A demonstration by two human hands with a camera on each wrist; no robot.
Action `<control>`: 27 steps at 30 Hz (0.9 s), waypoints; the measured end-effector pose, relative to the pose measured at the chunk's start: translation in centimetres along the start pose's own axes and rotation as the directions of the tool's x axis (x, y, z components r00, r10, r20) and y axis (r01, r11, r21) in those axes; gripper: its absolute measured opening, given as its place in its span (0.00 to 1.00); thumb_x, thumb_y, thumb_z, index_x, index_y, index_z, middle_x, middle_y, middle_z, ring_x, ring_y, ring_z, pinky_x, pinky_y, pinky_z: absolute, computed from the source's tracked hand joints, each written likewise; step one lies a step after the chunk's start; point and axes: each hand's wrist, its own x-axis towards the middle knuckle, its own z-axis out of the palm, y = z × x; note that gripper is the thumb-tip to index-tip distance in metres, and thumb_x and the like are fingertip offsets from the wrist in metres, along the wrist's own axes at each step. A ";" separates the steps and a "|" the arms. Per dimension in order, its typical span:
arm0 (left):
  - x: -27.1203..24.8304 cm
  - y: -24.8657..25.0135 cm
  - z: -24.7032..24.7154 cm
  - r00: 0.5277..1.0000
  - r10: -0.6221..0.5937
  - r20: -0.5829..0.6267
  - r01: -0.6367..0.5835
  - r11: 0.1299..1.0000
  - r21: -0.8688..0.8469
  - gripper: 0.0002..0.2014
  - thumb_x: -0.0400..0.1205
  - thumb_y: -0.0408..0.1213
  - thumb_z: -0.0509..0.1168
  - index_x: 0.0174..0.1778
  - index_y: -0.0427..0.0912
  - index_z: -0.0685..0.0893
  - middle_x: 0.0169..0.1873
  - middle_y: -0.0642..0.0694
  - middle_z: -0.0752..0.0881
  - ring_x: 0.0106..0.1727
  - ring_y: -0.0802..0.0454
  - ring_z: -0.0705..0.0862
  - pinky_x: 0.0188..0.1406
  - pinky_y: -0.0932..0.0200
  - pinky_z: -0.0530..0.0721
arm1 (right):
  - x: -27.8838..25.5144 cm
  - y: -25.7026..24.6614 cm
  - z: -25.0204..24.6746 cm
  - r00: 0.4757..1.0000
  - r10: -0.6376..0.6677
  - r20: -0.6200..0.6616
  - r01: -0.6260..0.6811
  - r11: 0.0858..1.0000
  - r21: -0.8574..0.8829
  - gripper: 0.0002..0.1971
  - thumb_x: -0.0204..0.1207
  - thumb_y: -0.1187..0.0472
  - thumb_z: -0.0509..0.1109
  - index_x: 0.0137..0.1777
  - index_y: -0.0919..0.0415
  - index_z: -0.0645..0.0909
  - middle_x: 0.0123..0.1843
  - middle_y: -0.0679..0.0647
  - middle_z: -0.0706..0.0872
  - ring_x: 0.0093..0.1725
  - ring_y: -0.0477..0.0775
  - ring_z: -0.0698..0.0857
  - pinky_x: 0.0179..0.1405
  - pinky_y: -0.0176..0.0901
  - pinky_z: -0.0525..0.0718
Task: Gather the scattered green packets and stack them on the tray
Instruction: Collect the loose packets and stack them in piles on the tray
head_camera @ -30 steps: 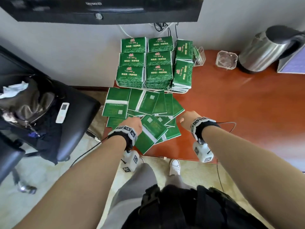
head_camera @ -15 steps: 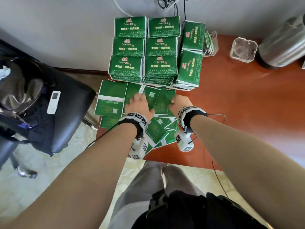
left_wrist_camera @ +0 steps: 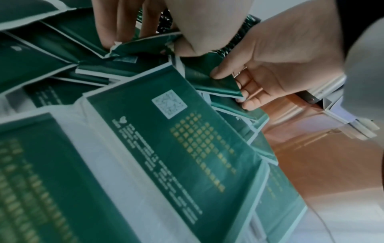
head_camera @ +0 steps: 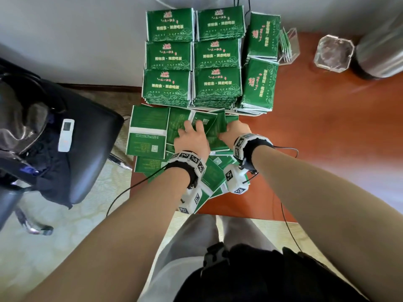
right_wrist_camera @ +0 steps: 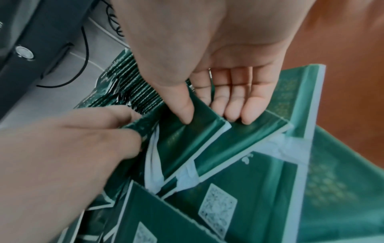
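**Pinching loose packets off the pile**

Head view: my left hand (head_camera: 192,140) and right hand (head_camera: 236,130) meet on the scattered flat green foil packets (head_camera: 148,131); the neat green stacks on the tray (head_camera: 192,59) sit at twelve o'clock.

Left wrist view: my right thumb and fingers (left_wrist_camera: 245,98) pinch one packet's corner to peel it free.

Right wrist view: my left hand (right_wrist_camera: 68,148) grips the neighbouring packet's edge, steadying it

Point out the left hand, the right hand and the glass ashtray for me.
left hand (head_camera: 192,141), head view, on the back of the hand.
right hand (head_camera: 236,130), head view, on the back of the hand.
glass ashtray (head_camera: 333,53), head view, on its clear middle.
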 end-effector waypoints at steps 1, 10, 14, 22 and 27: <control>-0.2 -0.1 -0.1 1.000 0.014 -0.022 -0.014 1.000 -0.003 0.25 0.84 0.38 0.62 0.77 0.41 0.67 0.69 0.34 0.72 0.62 0.32 0.80 0.45 0.44 0.81 | -0.2 0.0 -0.3 1.000 0.004 0.001 -0.004 1.000 0.008 0.12 0.78 0.56 0.72 0.36 0.58 0.75 0.38 0.54 0.81 0.32 0.53 0.80 0.29 0.39 0.78; -4.4 4.9 1.0 0.982 0.188 -0.030 -0.187 0.981 0.043 0.25 0.87 0.42 0.58 0.81 0.45 0.65 0.74 0.41 0.72 0.71 0.38 0.74 0.62 0.40 0.77 | -2.8 5.9 -3.4 0.999 0.035 -0.017 -0.032 0.990 0.136 0.13 0.75 0.54 0.74 0.52 0.63 0.83 0.48 0.59 0.87 0.45 0.61 0.85 0.39 0.44 0.80; -8.0 8.6 3.1 0.965 0.262 -0.008 -0.260 0.962 0.081 0.27 0.86 0.44 0.58 0.82 0.46 0.63 0.78 0.42 0.68 0.75 0.38 0.70 0.67 0.38 0.75 | -4.2 11.7 -4.6 0.996 0.085 0.020 -0.087 0.989 0.120 0.14 0.75 0.55 0.74 0.54 0.65 0.83 0.48 0.60 0.88 0.47 0.62 0.87 0.47 0.51 0.88; -13.9 15.5 7.7 0.945 0.327 0.016 -0.327 0.939 0.111 0.29 0.83 0.49 0.56 0.81 0.47 0.66 0.77 0.45 0.69 0.75 0.43 0.70 0.66 0.41 0.75 | -7.1 22.4 -6.5 0.990 0.144 -0.004 -0.144 0.988 0.050 0.12 0.76 0.58 0.74 0.40 0.63 0.75 0.35 0.55 0.78 0.41 0.60 0.81 0.40 0.45 0.81; -14.8 17.6 7.7 0.947 0.321 0.008 -0.321 0.944 0.079 0.31 0.84 0.65 0.46 0.74 0.49 0.76 0.73 0.48 0.73 0.71 0.46 0.74 0.63 0.43 0.75 | -7.7 25.5 -7.2 0.991 0.133 0.003 -0.133 0.991 0.008 0.11 0.74 0.58 0.73 0.37 0.64 0.78 0.36 0.58 0.82 0.38 0.60 0.82 0.38 0.46 0.82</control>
